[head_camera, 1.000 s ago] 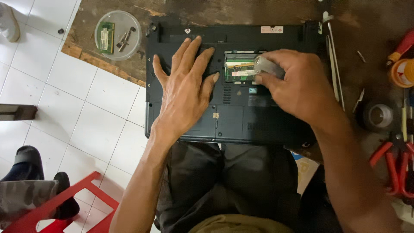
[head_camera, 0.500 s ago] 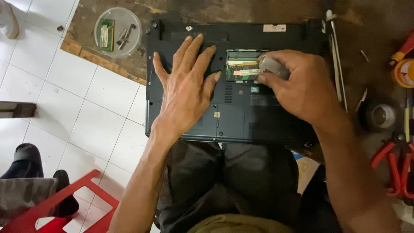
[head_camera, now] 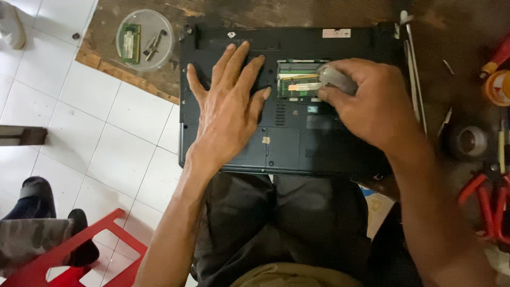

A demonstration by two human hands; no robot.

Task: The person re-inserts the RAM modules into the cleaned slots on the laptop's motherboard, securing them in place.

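Note:
A black laptop (head_camera: pixel 297 143) lies upside down across my lap and the edge of a wooden table. My left hand (head_camera: pixel 228 106) rests flat on its base, fingers spread, holding nothing. An open bay shows a green memory module (head_camera: pixel 297 85). My right hand (head_camera: pixel 372 101) grips a small grey tool (head_camera: pixel 336 78) whose tip is on the module's right end.
A clear round lid (head_camera: pixel 144 40) with a spare memory module and screws sits on the table's left corner. Red-handled pliers (head_camera: pixel 486 196), a tape roll (head_camera: pixel 467 141) and an orange object (head_camera: pixel 499 85) lie at the right. A red stool (head_camera: pixel 79 250) and another person's foot (head_camera: pixel 37 191) are on the white tile floor.
My right hand has shifted slightly with the grey tool at the memory bay. The left hand has stayed flat on the laptop.

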